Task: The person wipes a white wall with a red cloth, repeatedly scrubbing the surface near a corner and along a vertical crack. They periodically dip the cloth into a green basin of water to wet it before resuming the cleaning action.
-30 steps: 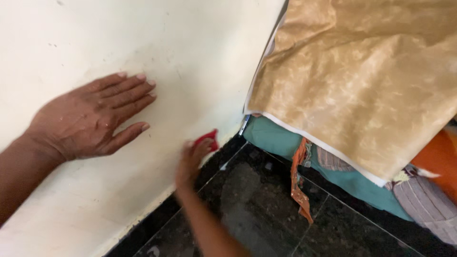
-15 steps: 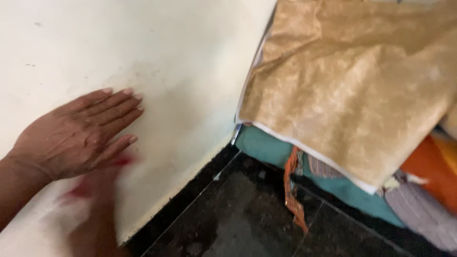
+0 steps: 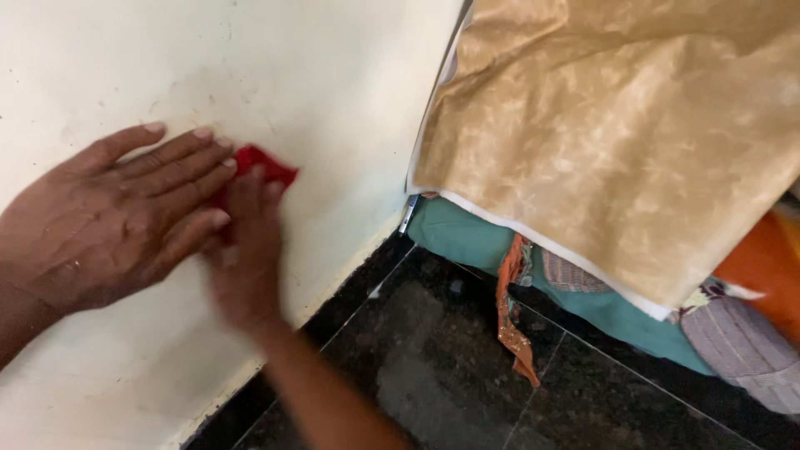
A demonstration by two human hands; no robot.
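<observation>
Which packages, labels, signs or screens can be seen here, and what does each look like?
None in view: only the cream wall, a red cloth under the right hand, the left hand flat beside it, a tan sheet over folded fabrics, and the dark floor.

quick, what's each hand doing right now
left hand: open, flat on the wall, holding nothing
right hand: pressing a red cloth to the wall
</observation>
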